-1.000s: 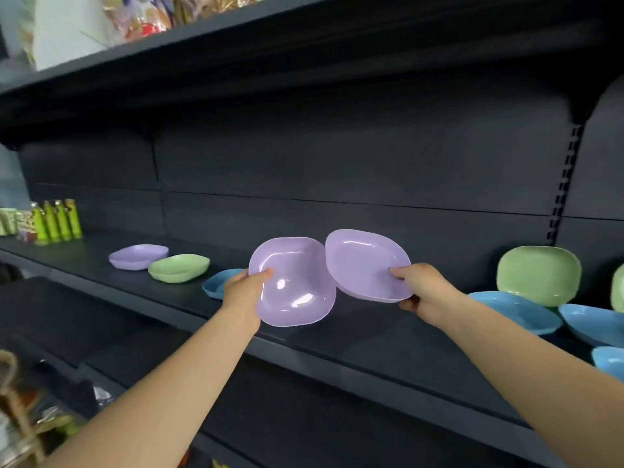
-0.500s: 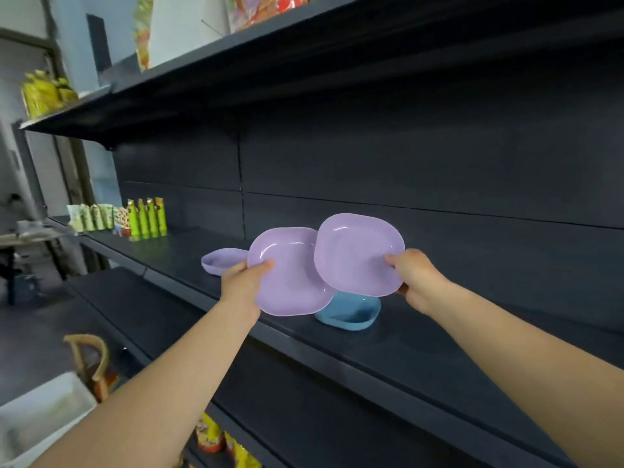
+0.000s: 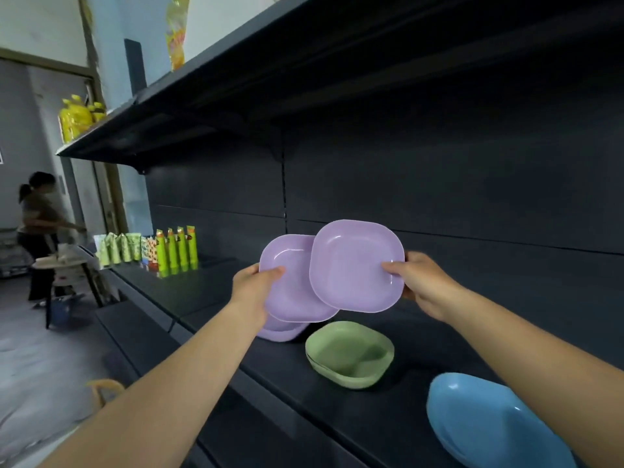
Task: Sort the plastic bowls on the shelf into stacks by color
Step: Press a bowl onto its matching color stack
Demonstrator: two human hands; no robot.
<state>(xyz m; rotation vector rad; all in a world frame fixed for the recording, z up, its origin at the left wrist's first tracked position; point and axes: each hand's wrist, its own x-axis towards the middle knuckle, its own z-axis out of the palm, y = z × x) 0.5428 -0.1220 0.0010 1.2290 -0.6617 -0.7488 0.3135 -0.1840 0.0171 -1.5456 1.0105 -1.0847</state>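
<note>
Head view, left hand (image 3: 255, 287): thumb on the inside of the rim, fingers hidden behind, pinching a purple bowl (image 3: 291, 288) held tilted above the shelf (image 3: 337, 417).
Head view, right hand (image 3: 420, 283): same pinch, thumb on the inner face of a second purple bowl (image 3: 354, 265), whose edge overlaps the first in front.
Purple on shelf: third purple bowl (image 3: 282, 333) sits directly under the left-hand one, mostly hidden; likely the purple stack's base.
Green: green bowl (image 3: 349, 354) just right of it; a doubled rim suggests two nested, cannot confirm.
Blue: blue bowl (image 3: 489, 420) lower right, apart from green, cut off by the frame edge.
Background: green packets (image 3: 177, 246) far left on the shelf; a person (image 3: 37, 231) stands beyond.
Progress, judged: three colour spots begun, side by side. Both held purples not yet set down; how many bowls remain out of frame is unknown.
</note>
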